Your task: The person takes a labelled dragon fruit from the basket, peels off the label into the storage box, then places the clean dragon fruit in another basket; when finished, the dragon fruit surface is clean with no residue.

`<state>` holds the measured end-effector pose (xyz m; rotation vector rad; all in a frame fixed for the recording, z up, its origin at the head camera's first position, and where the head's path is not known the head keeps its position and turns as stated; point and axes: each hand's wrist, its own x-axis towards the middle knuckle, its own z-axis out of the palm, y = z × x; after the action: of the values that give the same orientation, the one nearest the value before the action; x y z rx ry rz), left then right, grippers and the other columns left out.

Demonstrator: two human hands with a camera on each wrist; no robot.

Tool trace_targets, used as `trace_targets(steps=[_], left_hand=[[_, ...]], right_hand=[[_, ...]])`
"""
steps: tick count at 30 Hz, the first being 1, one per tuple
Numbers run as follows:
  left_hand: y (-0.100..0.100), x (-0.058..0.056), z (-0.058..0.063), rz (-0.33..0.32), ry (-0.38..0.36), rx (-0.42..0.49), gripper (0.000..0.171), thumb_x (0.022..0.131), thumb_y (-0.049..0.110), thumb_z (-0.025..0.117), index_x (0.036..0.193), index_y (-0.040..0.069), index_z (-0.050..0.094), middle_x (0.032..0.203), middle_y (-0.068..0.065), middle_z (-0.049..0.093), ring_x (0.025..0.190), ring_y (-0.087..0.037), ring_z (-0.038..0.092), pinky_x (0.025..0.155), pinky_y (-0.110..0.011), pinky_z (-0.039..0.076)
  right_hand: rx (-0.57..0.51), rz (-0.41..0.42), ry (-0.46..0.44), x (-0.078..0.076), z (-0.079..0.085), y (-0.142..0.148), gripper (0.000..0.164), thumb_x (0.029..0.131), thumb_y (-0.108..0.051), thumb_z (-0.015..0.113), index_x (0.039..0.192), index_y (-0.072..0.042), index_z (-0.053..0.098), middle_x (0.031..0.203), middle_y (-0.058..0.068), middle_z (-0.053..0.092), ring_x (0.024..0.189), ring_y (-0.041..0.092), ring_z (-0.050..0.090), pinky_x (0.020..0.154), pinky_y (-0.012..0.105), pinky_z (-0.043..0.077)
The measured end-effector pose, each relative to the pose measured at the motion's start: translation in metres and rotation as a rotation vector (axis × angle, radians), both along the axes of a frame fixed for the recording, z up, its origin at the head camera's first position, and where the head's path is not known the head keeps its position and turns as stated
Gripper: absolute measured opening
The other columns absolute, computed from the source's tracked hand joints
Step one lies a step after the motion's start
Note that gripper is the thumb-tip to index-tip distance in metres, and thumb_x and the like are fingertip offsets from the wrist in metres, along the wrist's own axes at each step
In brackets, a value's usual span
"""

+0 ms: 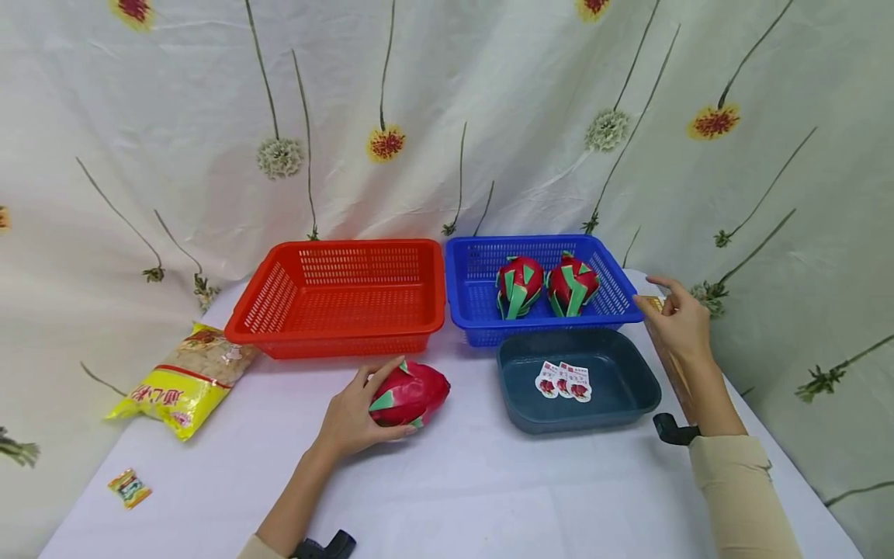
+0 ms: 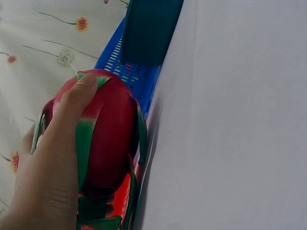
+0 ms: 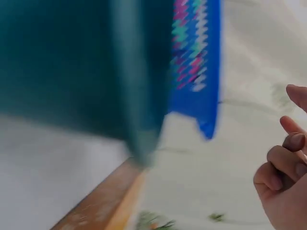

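Note:
My left hand (image 1: 352,415) grips a red dragon fruit (image 1: 422,390) with green leaf tips, in front of the red basket (image 1: 335,345). In the left wrist view the thumb lies along the top of the dragon fruit (image 2: 112,143); the other fingers are mostly hidden. Beside the right corner of the blue basket (image 1: 482,324) is my right hand (image 1: 683,328), with thumb and index finger spread and nothing between them. The right wrist view shows its other fingers loosely curled. Two more dragon fruits (image 1: 520,286) sit in the blue basket.
A dark teal tub (image 1: 517,415) holding several fruit stickers (image 1: 563,381) stands before the blue basket. A brown, flat-sided item (image 1: 672,369) lies by my right wrist. On the left are a yellow food bag (image 1: 185,380) and a small snack packet (image 1: 129,488). Flowered cloth hangs behind.

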<state>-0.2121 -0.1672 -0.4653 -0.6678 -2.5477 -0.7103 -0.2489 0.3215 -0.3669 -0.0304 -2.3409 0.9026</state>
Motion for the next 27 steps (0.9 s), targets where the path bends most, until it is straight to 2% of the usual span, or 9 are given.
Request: trace_targets(steps=[4,7,10,13,16,19,22,24,27], left_hand=[[0.001,0.000,-0.001,0.001,0.004,0.003,0.098,0.055,0.069,0.072,0.141,0.040,0.033,0.118,0.002,0.048,0.099,-0.021,0.057,0.068,-0.041,0.054],[0.000,0.000,-0.001,-0.013,0.006,0.011,0.098,0.056,0.068,0.073,0.141,0.036,0.035,0.118,0.000,0.048,0.099,-0.022,0.057,0.068,-0.042,0.054],[0.000,0.000,0.000,-0.022,0.006,0.013,0.097,0.057,0.067,0.073,0.141,0.034,0.035,0.119,-0.001,0.048,0.099,-0.023,0.057,0.068,-0.042,0.054],[-0.001,0.001,0.000,-0.017,0.004,0.008,0.097,0.058,0.067,0.072,0.141,0.036,0.033,0.119,-0.001,0.048,0.099,-0.024,0.057,0.068,-0.042,0.054],[0.000,0.001,0.000,-0.014,-0.004,0.013,0.097,0.058,0.066,0.073,0.141,0.036,0.034,0.119,-0.001,0.048,0.100,-0.024,0.057,0.068,-0.042,0.054],[0.001,0.002,0.001,-0.008,-0.011,0.034,0.097,0.057,0.063,0.076,0.140,0.032,0.037,0.118,-0.001,0.048,0.101,-0.024,0.056,0.068,-0.041,0.054],[0.003,0.002,0.004,0.000,-0.020,0.059,0.098,0.056,0.060,0.078,0.140,0.035,0.036,0.117,0.001,0.049,0.101,-0.022,0.056,0.068,-0.040,0.054],[0.008,0.001,0.009,-0.017,-0.006,0.077,0.098,0.056,0.060,0.079,0.140,0.037,0.035,0.116,0.002,0.048,0.101,-0.022,0.056,0.068,-0.039,0.055],[0.022,-0.002,0.029,-0.064,0.032,0.118,0.097,0.056,0.056,0.080,0.140,0.037,0.035,0.117,0.001,0.049,0.101,-0.023,0.056,0.070,-0.039,0.054]], right_hand=[[-0.005,0.011,-0.153,-0.013,-0.015,0.018,0.049,0.089,-0.040,0.059,0.123,-0.007,0.051,0.057,0.004,0.039,0.042,0.010,0.031,0.036,0.026,0.026],[-0.057,0.046,-0.256,-0.021,-0.030,0.029,0.052,0.090,-0.046,0.053,0.126,-0.009,0.046,0.060,0.003,0.042,0.046,0.010,0.035,0.039,0.026,0.028],[-0.168,0.142,-0.292,-0.029,-0.044,0.035,0.053,0.091,-0.046,0.050,0.129,-0.010,0.043,0.060,0.000,0.041,0.047,0.008,0.035,0.042,0.024,0.029],[-0.354,0.288,-0.247,-0.035,-0.055,0.035,0.047,0.094,-0.036,0.050,0.129,-0.006,0.041,0.056,-0.007,0.036,0.043,0.004,0.032,0.041,0.023,0.025],[-0.568,0.456,-0.146,-0.038,-0.062,0.033,0.035,0.096,-0.020,0.050,0.124,0.000,0.043,0.053,-0.011,0.034,0.039,-0.001,0.029,0.039,0.026,0.016],[-0.691,0.567,-0.057,-0.038,-0.064,0.030,0.027,0.095,-0.009,0.049,0.119,0.005,0.047,0.056,-0.011,0.034,0.038,-0.003,0.029,0.041,0.030,0.012],[-0.731,0.607,-0.019,-0.039,-0.064,0.026,0.026,0.095,-0.004,0.047,0.118,0.009,0.047,0.060,-0.010,0.034,0.038,-0.003,0.030,0.042,0.031,0.011],[-0.734,0.612,-0.012,-0.039,-0.064,0.025,0.028,0.095,-0.004,0.047,0.119,0.011,0.045,0.060,-0.009,0.034,0.038,-0.003,0.030,0.042,0.031,0.011],[-0.741,0.608,-0.014,-0.040,-0.065,0.026,0.031,0.095,-0.005,0.047,0.120,0.012,0.043,0.060,-0.009,0.034,0.038,-0.003,0.029,0.043,0.032,0.010]])
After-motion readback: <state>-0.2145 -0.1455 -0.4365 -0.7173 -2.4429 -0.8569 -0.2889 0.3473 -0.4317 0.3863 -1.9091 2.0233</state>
